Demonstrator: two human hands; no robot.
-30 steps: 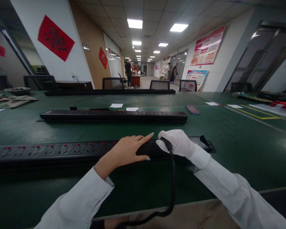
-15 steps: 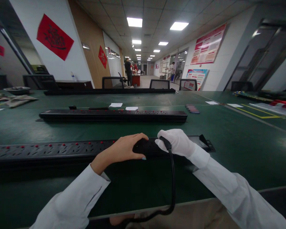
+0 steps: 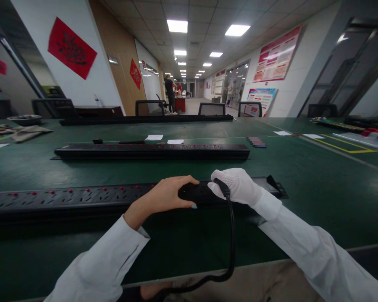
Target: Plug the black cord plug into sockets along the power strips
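A long black power strip (image 3: 66,198) with red switches lies along the near edge of the green table (image 3: 318,184). My bare left hand (image 3: 166,196) is curled over the strip's body, thumb at its front side. My right hand (image 3: 236,185), in a white glove, is closed around a black plug at the strip's top, just right of the left hand. The plug's thick black cable (image 3: 230,243) hangs down over the table edge and curves left below it.
A second black power strip (image 3: 151,151) lies across the table's middle and a third strip (image 3: 145,119) at the far edge. Paper slips (image 3: 153,137) and a small stack of cards (image 3: 256,141) lie between. Chairs stand behind; a person (image 3: 170,94) stands far down the hall.
My left hand's fingers, stretched flat over the strip a second ago, have curled down around it. The gloved right hand has stayed on the plug.
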